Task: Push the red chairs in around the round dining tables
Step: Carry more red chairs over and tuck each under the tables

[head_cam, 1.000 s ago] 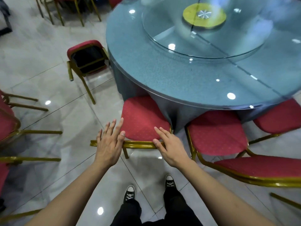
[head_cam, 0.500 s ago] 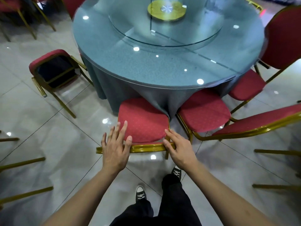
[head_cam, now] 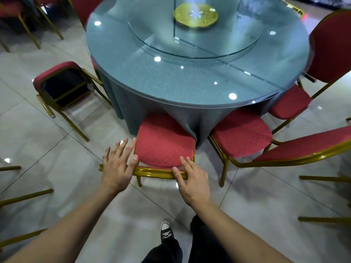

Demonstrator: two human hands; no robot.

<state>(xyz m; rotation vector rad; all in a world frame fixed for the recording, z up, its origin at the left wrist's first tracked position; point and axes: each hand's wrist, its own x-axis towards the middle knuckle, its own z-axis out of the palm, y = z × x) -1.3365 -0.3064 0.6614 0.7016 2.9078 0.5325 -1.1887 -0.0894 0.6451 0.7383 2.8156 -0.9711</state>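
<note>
Below me, the red padded chair with its gold metal frame (head_cam: 164, 147) faced the round glass-topped table draped in grey cloth (head_cam: 190, 86), seat front tucked under the cloth and its top rail running left to right nearest me. I had my left hand (head_cam: 117, 166) flat on the rail's left end, fingers straight, and my right hand (head_cam: 191, 177) resting loosely on its right end. Glossy pale floor tiles (head_cam: 57, 149) spread all around

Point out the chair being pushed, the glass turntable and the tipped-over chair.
chair being pushed (head_cam: 163, 143): head view, middle of its red seat cushion.
glass turntable (head_cam: 224, 44): head view, clear glass near its front rim.
tipped-over chair (head_cam: 57, 70): head view, red padded edge.
</note>
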